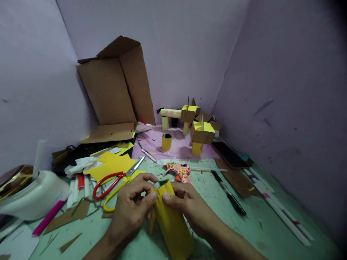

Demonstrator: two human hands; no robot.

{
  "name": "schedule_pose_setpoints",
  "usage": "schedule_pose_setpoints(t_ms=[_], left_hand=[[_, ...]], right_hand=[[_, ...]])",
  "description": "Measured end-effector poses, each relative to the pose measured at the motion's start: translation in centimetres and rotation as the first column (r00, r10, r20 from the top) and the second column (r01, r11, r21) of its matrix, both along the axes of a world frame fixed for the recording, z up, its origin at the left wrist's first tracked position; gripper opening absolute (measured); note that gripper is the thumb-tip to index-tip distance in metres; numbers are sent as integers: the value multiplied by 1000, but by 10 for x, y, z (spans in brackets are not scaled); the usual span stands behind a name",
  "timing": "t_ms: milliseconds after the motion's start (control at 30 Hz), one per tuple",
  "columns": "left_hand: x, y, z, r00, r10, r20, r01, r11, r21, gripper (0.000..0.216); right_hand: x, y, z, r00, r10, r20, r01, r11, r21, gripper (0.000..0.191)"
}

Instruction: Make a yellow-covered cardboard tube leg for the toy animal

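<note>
A yellow paper tube [173,227] with a dark inside is held between both hands near the front of the table, its open end tilted up and away from me. My left hand [132,202] pinches the rim on the left, thumb on the outside. Around the right side of the tube, my right hand [187,202] is closed, thumb pressed on the paper below the rim. A narrow yellow strip [152,222] hangs by the tube's left side. Scissors [123,177] with red and yellow handles lie open just left of my left hand.
Yellow paper animal figures [202,133] and a short yellow tube [166,142] stand on pink cloth at the back. A cardboard box [116,86] leans left. A white teapot-like vessel [38,195] is front left. A black cutter [229,193] and phone [230,154] lie right.
</note>
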State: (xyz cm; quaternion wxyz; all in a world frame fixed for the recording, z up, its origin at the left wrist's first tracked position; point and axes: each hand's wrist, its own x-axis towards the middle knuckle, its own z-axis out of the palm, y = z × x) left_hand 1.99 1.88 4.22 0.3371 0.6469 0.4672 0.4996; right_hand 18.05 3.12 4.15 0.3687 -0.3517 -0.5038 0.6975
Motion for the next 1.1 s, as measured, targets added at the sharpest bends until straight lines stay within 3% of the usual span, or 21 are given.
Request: schedule_pose_setpoints(t_ms=[333, 600, 1100], left_hand=[[0, 0, -3, 999, -27, 23, 27, 1000, 4, 26], [3, -2, -5, 984, -58, 168, 72, 994, -82, 5], [3, -1, 0, 989, -85, 119, 95, 992, -78, 9]], right_hand=[[2, 2, -5, 999, 18, -40, -16, 999, 51, 33], [2, 3, -9, 998, -6, -65, 11, 997, 77, 27], [2, 4, -10, 997, -56, 46, 54, 997, 56, 28]])
